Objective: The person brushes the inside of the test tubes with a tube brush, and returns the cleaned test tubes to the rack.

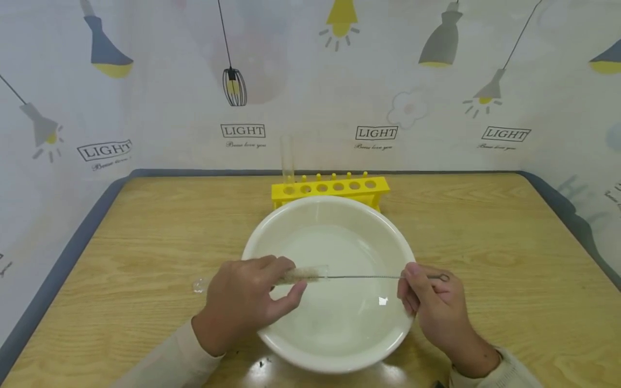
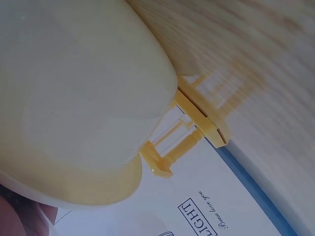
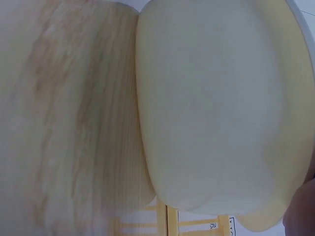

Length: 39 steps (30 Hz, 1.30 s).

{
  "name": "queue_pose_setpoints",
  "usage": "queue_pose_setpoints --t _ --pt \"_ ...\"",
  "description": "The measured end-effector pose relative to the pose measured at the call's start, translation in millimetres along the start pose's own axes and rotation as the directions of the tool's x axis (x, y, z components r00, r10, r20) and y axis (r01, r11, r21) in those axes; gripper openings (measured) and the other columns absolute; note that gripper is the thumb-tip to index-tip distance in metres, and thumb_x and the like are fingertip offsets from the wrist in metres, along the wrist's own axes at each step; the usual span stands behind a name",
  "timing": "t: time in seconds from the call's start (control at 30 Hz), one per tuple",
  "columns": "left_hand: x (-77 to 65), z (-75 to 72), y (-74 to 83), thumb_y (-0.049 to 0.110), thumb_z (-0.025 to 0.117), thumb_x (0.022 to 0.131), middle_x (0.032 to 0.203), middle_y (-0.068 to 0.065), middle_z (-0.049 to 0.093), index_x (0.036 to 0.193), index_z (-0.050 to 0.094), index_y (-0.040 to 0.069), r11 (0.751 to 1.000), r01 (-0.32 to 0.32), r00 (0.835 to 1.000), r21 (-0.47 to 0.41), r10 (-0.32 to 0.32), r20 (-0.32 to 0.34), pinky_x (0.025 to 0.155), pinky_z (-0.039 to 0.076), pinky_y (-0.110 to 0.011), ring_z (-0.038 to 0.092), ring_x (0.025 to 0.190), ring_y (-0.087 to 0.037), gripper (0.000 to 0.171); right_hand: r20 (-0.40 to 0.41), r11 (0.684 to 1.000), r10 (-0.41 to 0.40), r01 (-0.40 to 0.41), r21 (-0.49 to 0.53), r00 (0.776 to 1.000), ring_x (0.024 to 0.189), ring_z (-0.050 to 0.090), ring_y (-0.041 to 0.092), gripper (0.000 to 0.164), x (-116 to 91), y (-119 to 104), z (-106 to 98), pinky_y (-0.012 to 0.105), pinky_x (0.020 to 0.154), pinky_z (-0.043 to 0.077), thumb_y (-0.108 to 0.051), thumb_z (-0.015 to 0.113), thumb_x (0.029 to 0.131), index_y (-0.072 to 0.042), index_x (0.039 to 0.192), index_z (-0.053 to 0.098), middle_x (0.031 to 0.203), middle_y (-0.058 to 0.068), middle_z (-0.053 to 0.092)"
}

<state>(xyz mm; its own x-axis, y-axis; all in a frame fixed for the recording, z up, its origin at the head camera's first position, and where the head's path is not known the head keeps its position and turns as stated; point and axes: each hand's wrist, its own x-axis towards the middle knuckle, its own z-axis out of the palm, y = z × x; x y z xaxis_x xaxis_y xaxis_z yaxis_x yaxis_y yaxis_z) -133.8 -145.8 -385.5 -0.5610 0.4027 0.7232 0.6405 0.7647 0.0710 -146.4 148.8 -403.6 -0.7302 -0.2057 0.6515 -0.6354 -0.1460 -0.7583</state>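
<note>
Over the white basin (image 1: 330,350), my left hand (image 1: 247,293) holds a clear test tube (image 1: 324,271) lying sideways, its mouth to the right. The bristles of a test tube brush (image 1: 364,277) sit inside the tube, and its thin twisted wire runs out to the right. My right hand (image 1: 434,302) pinches that wire near its looped end, above the basin's right rim. Most of the tube is covered by the left hand; its rounded end shows at the left. In the left wrist view, fingers (image 2: 12,216) appear beside the basin's wall (image 2: 88,88).
A yellow test tube rack (image 1: 330,187) stands behind the basin, with another clear tube (image 1: 288,161) upright in its leftmost hole. The wooden table (image 1: 524,242) ends at a patterned backdrop (image 1: 310,81). Dark specks and drops lie near the basin's front left.
</note>
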Motion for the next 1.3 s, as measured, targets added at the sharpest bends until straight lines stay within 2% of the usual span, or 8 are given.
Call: queue_pose_setpoints --t 0.37,0.8,1.3 --pt "0.3 -0.7 -2.7 0.047 0.043 0.101 0.067 0.01 0.064 0.084 0.066 0.016 0.999 -0.011 1.0 -0.046 0.012 0.02 0.041 0.035 -0.018 0.045 0.047 -0.001 0.042 0.001 0.999 0.004 -0.004 -0.043 1.0 0.042 0.04 0.009 0.044 -0.3 -1.7 0.2 0.02 0.038 0.035 0.019 0.034 0.098 0.001 0.064 0.055 0.05 0.005 0.039" --pt "-0.8 1.1 -5.0 0.046 0.046 0.101 0.069 0.01 0.067 0.085 0.068 0.016 0.997 -0.018 1.0 -0.076 0.018 0.006 0.042 0.037 -0.017 0.047 0.048 0.0 0.04 -0.007 0.999 -0.033 0.033 -0.017 0.999 0.041 0.039 0.011 0.042 -2.7 3.6 1.2 0.021 0.037 0.033 0.022 0.034 0.095 0.003 0.061 0.052 0.05 0.007 0.039" --pt "-1.0 1.0 -5.4 0.047 0.045 0.101 0.07 0.01 0.068 0.085 0.069 0.016 0.997 -0.012 1.0 -0.073 0.013 0.01 0.042 0.037 -0.017 0.047 0.048 0.0 0.042 -0.004 0.996 0.03 -0.031 -0.089 1.0 0.041 0.039 0.01 0.044 -0.2 -4.4 1.9 0.021 0.038 0.034 0.017 0.036 0.098 0.0 0.062 0.054 0.048 0.006 0.038"
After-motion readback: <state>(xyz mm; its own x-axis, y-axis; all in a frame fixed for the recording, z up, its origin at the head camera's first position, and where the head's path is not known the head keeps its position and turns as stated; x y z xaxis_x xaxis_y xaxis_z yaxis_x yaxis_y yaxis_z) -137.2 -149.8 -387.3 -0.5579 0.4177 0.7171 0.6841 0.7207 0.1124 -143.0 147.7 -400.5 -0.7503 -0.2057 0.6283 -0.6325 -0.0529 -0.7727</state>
